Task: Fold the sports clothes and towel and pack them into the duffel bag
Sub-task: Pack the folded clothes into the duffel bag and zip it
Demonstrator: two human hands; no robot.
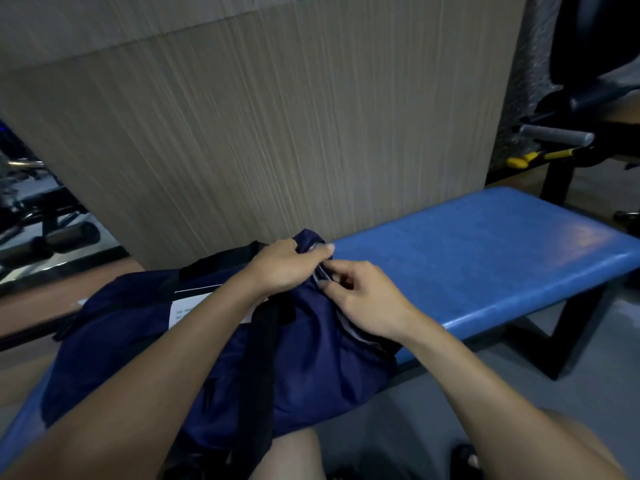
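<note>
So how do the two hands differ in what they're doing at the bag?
The left hand grips the bunched fabric at the far end of the bag, while the right hand pinches at the zipper line just nearer. The left hand sits higher, the right lower. Both work the same end.

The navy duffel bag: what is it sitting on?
The duffel bag lies on a blue padded bench. The bench surface under the bag is covered, and the bag's contents cannot be seen.

The left hand's fingers (313,249) are covering the duffel bag's (311,358) far end; its contents are staying hidden beneath them.
</note>
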